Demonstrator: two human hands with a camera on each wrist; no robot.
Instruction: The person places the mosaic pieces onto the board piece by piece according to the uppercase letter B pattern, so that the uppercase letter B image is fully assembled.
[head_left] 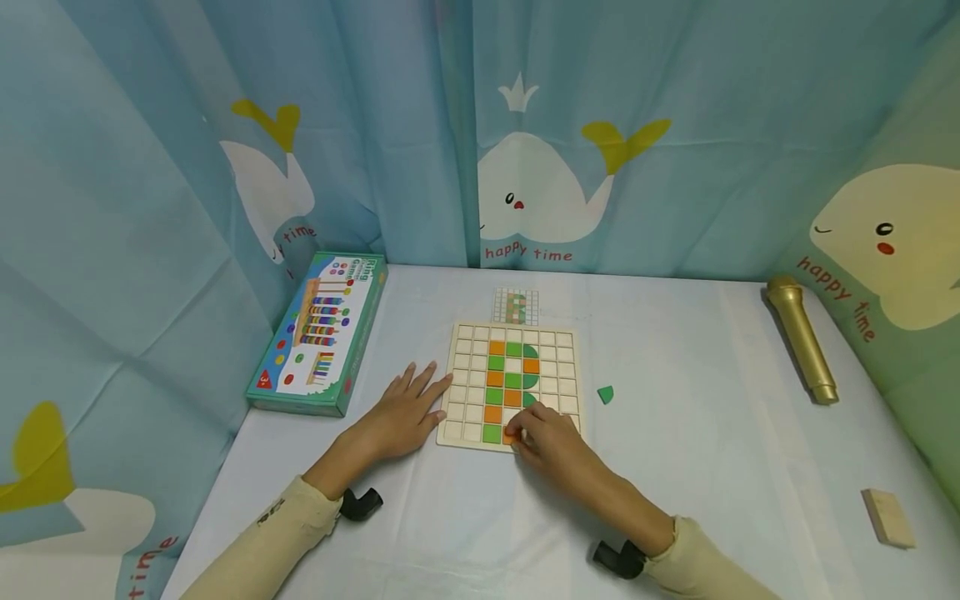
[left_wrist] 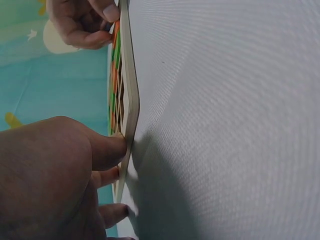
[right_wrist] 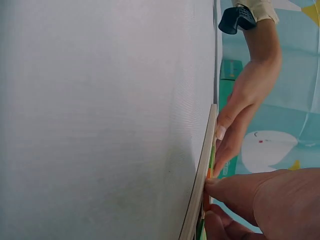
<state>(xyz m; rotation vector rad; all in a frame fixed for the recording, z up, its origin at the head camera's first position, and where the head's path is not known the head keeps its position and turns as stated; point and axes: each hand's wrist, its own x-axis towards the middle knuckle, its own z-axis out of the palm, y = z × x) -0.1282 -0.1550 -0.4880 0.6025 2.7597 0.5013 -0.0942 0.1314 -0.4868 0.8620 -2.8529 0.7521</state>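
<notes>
A square wooden grid board (head_left: 468,396) lies on the table, with orange and green tiles (head_left: 496,379) set in its middle columns. My right hand (head_left: 558,450) is over the board's lower part. Its thumb and fingertips pinch an orange tile (right_wrist: 206,201) at the bottom row, beside a green square tile (head_left: 492,433). With fingers spread, my left hand (head_left: 401,421) rests at the board's left edge, thumb and fingertips touching the rim. Right of the board lies a loose green rounded piece (head_left: 606,394). Behind it is a small pattern card (head_left: 532,307) with a similar coloured figure.
A green-edged game box (head_left: 352,367) lies at the table's left. On the right are a gold microphone-shaped object (head_left: 804,342) and a small wooden block (head_left: 888,517). Blue whale-print curtains (head_left: 420,150) border the white table (head_left: 697,433).
</notes>
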